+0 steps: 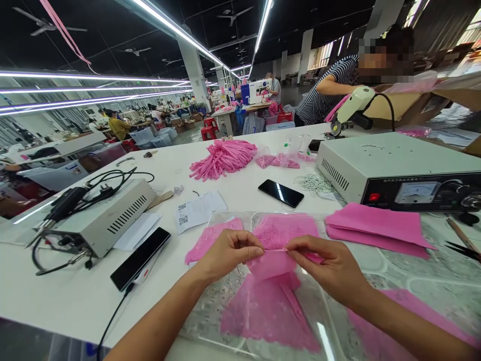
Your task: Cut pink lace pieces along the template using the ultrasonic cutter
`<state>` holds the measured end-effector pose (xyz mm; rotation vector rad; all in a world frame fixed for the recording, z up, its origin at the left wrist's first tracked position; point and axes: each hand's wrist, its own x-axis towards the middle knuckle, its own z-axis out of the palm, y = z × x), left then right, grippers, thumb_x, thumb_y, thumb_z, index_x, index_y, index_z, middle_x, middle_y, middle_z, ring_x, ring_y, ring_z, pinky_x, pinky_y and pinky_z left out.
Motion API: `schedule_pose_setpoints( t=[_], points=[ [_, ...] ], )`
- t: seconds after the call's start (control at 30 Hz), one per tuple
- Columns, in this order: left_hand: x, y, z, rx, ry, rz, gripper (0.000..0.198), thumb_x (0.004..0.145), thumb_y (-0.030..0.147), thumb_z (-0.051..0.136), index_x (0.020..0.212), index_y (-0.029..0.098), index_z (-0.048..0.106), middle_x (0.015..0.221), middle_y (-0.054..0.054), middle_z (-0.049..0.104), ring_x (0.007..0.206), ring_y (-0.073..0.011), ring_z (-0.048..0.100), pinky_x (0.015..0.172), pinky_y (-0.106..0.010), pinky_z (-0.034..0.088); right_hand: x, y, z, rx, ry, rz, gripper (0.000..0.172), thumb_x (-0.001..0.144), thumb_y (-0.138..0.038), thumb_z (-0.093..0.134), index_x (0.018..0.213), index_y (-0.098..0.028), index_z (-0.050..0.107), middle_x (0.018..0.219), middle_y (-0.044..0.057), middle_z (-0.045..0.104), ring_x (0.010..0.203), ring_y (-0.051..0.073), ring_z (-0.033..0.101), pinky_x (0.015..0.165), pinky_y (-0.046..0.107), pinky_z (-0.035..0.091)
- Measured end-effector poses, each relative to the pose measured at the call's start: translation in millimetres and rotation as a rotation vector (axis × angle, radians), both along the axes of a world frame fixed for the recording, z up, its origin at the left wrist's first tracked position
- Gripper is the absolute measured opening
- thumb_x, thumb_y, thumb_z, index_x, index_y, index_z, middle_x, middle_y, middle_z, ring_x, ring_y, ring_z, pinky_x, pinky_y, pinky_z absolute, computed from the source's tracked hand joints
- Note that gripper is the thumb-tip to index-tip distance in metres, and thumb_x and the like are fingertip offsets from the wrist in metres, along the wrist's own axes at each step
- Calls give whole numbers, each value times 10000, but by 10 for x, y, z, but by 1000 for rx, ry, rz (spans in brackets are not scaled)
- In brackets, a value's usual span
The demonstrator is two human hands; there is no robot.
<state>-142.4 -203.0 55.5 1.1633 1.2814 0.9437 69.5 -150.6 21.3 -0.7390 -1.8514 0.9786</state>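
A piece of pink fabric [271,264] is stretched between my hands, its top edge pinched at both ends. My left hand [236,249] grips the left end between thumb and forefinger. At the right end, my right hand [325,260] pinches the same edge. Below the held piece, sheer pink fabric [263,316] lies on a clear plastic tray [210,321]. Another pink lace piece [285,225] rests just behind my fingers, and one more lies by my left hand. Folded pink sheets [376,225] sit to the right.
A black phone [281,193] lies ahead, near a bundle of pink strips [225,158]. Grey machine boxes stand left [108,215] and right [398,165]. A cabled phone [141,258] lies at the left. Scissors [464,250] are at the far right. Across the table a person in stripes [326,95] leans over.
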Motion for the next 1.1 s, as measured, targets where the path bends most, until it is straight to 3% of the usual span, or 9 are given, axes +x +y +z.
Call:
schedule_pose_setpoints(
  t=[0.1,0.17,0.5,0.7,0.87,0.97,1.1],
  points=[
    [-17,-45,86,-32,-34,7,271,611,362,815,696,133,697,628,6,618,574,-80,511,558,-202,384,15,-34,53,17,10,34,93,815,-285,646,780,-269,731,715,-16,732,636,156,676,593,232,552],
    [-20,-77,68,-68,-53,11,281,595,353,828,695,126,696,634,4,621,571,-74,507,541,-193,370,21,-57,50,36,5,73,108,842,-282,623,800,-263,721,750,-5,730,675,157,677,614,235,549],
    [30,-144,-498,-302,-212,40,416,511,435,859,640,126,611,504,40,540,435,-52,461,449,-182,330,55,-38,-167,-5,-125,195,126,852,-218,524,741,-229,583,704,-1,614,625,141,578,578,249,506],
    [78,-172,-528,-331,-248,20,431,504,378,871,804,107,720,563,24,599,478,-56,499,468,-183,338,91,33,-194,12,-179,215,173,870,-275,536,783,-237,680,735,23,659,665,162,613,558,256,486],
    [93,-156,-553,-331,-246,0,373,494,369,873,694,110,693,549,28,591,478,-62,503,460,-191,352,102,48,-194,22,-224,219,167,860,-285,570,726,-224,649,681,13,664,603,151,616,525,235,493],
    [115,-140,-567,-321,-264,-10,377,494,385,862,661,122,650,536,43,562,460,-59,482,448,-195,350,131,47,-223,149,-225,216,151,883,-247,555,765,-228,646,695,11,673,615,147,633,551,229,515],
    [136,-130,-592,-305,-286,-23,371,516,398,837,653,138,609,508,68,507,425,-49,430,440,-202,350,178,70,-267,477,-177,194,153,879,-133,558,895,-245,661,879,37,694,769,147,677,638,203,545]
  ],
)
